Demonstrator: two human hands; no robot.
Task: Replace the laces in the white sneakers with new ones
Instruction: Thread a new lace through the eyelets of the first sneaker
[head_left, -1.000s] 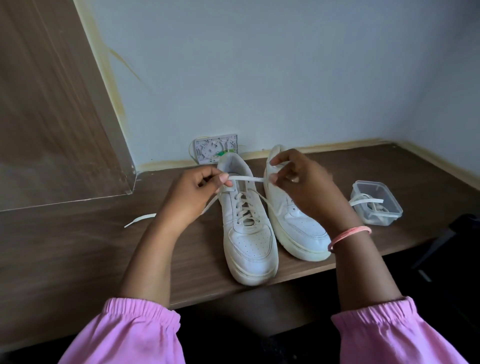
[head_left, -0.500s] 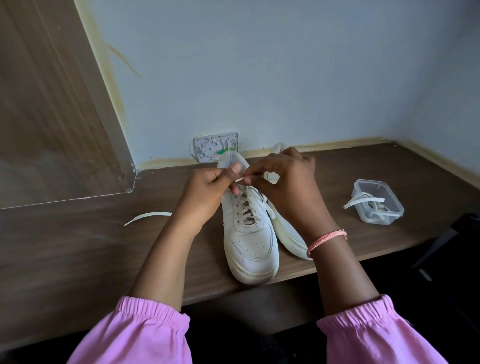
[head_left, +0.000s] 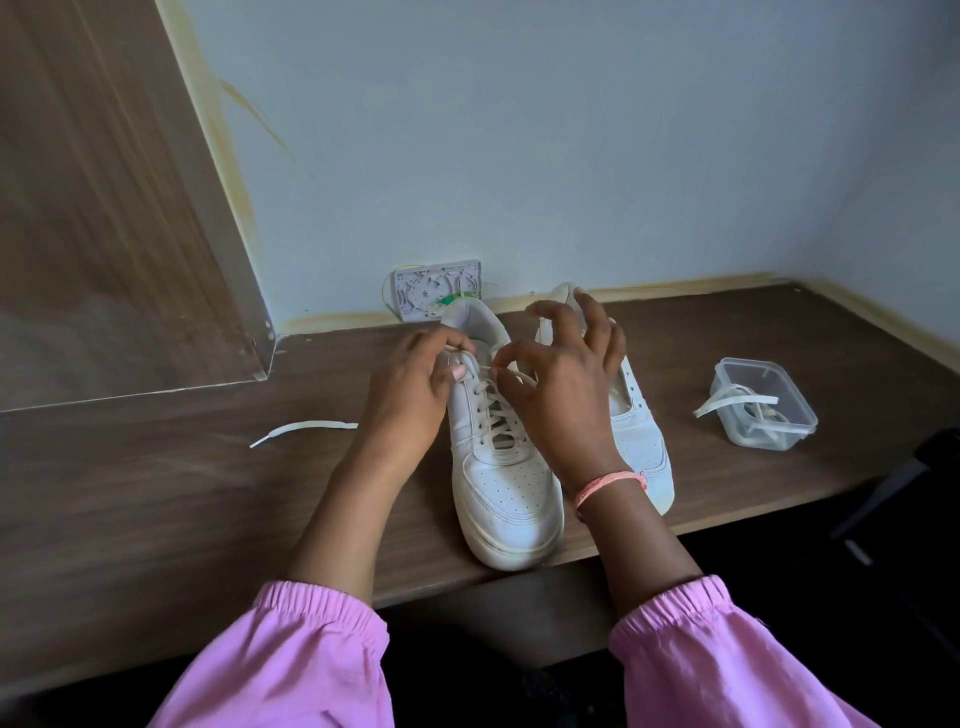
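Observation:
Two white sneakers stand side by side on the wooden desk, toes toward me. The left sneaker (head_left: 506, 467) is laced most of the way up with a cream lace (head_left: 496, 415). My left hand (head_left: 415, 395) pinches that lace at the top left eyelets. My right hand (head_left: 566, 384) pinches the lace's other part between thumb and forefinger above the tongue, its other fingers spread. It hides most of the right sneaker (head_left: 639, 441). One loose end of the lace (head_left: 304, 431) lies flat on the desk to the left.
A clear plastic tub (head_left: 763, 402) at the right holds more laces, one strip hanging over its rim. A white wall socket box (head_left: 436, 288) sits behind the shoes. A wooden panel (head_left: 104, 208) rises at the left. The desk's front edge (head_left: 727, 519) runs just under the toes.
My hands came together from a stretched-out lace to the left sneaker's top eyelets. My right hand's fingers have spread. The loose end on the desk lies slack.

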